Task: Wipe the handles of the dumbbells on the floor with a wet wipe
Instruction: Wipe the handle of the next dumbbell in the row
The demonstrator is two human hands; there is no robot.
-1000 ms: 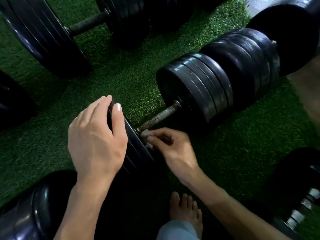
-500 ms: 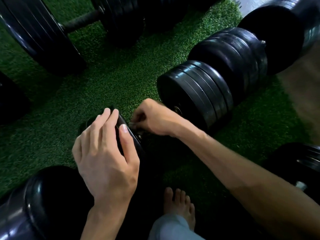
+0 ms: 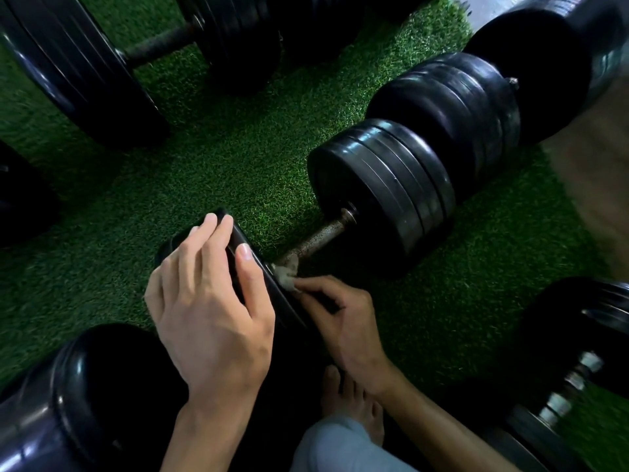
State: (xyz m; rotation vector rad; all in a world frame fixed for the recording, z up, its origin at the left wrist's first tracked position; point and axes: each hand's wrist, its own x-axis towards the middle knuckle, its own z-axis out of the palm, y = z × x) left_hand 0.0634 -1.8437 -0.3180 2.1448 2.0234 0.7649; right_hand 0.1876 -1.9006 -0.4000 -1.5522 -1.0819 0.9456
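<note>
A black dumbbell lies diagonally on the green turf, its rusty metal handle point(image 3: 320, 236) bare between the far plate stack point(image 3: 384, 195) and the near plate stack point(image 3: 272, 287). My left hand point(image 3: 207, 301) rests on top of the near plates with its fingers spread flat. My right hand point(image 3: 340, 318) pinches a small greyish wet wipe point(image 3: 287, 275) against the near end of the handle, right where it meets the near plates.
Another dumbbell point(image 3: 160, 46) lies at the top left. Large black plates stand at the top right point(image 3: 531, 63) and bottom left point(image 3: 85, 396). A dumbbell with a chrome handle point(image 3: 571, 383) lies at the bottom right. My bare foot point(image 3: 350, 400) is on the turf below my hands.
My right hand has come back from over the handle to its near end, with the wipe showing again. My left hand stays on the near plates.
</note>
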